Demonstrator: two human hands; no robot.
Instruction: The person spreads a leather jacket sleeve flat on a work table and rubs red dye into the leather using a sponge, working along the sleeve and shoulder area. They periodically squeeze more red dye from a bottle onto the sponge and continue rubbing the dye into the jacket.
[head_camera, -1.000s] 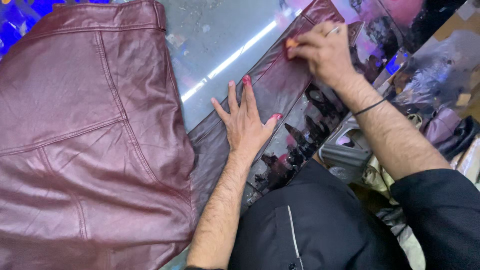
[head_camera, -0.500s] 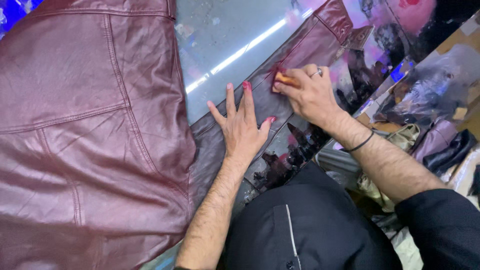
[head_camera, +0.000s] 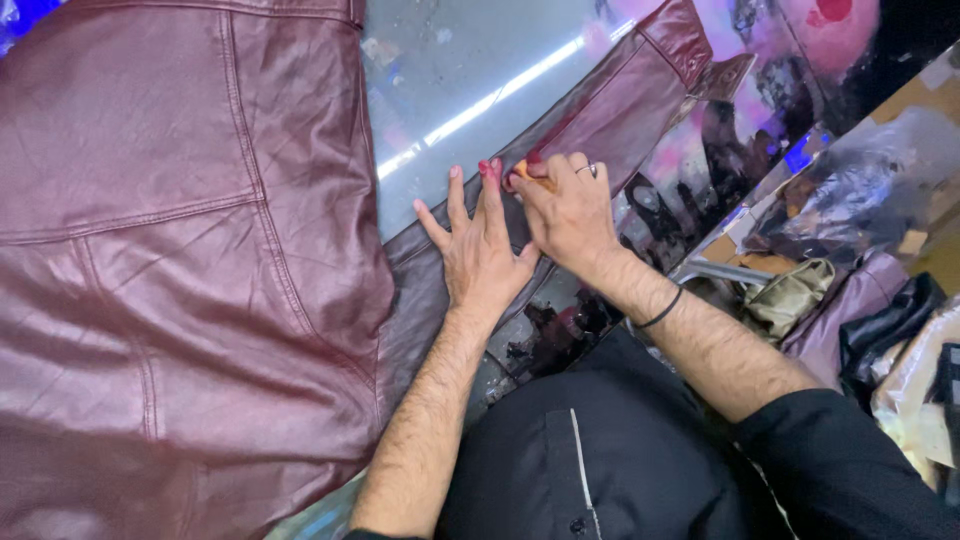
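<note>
A maroon leather jacket (head_camera: 170, 260) lies spread on a glossy table (head_camera: 450, 70), one sleeve (head_camera: 620, 110) stretched toward the upper right. My left hand (head_camera: 480, 250) presses flat on that sleeve, fingers apart, tips stained red. My right hand (head_camera: 570, 215) sits right beside it, fingers closed on a small orange sponge (head_camera: 528, 172) held against the sleeve. A ring shows on one finger and a black band on the wrist.
The table's right edge is smeared with dark and pink dye stains (head_camera: 700, 170). Crumpled plastic bags and cloth (head_camera: 840, 250) lie at the far right. My black shirt (head_camera: 600, 460) fills the lower middle.
My right hand has slid down the sleeve from its far end toward me and now rests against my left hand. The left hand stayed pressed on the sleeve.
</note>
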